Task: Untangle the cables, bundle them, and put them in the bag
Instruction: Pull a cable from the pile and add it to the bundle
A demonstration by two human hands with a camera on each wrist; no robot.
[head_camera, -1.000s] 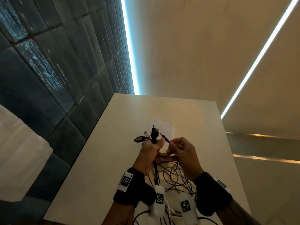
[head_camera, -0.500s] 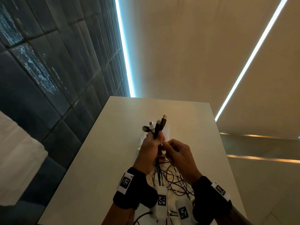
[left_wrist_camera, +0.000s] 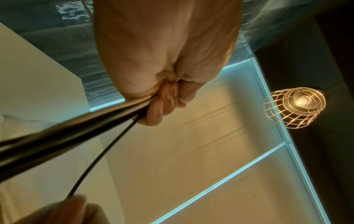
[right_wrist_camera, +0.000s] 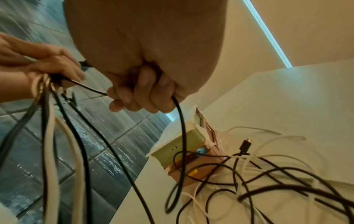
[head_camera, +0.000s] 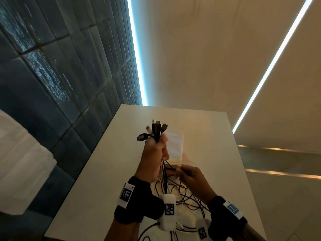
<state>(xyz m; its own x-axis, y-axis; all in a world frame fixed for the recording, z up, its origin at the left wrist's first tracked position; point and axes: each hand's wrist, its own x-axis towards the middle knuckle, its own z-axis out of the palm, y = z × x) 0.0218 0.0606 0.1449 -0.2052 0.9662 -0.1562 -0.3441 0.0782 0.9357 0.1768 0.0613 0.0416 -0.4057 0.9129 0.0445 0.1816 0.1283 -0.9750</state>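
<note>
Over the pale tabletop (head_camera: 104, 171), the left hand (head_camera: 154, 153) grips the cables (head_camera: 157, 129) by their plugs, now raised higher, while the right hand (head_camera: 189, 176), having slid down, pinches one black strand, so gathering continues, bag (head_camera: 175, 145) behind.

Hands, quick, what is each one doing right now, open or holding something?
Left hand: fingers curled round the bunch of cable ends, plugs sticking up.
Right hand: fingers curled round one black cable.
</note>
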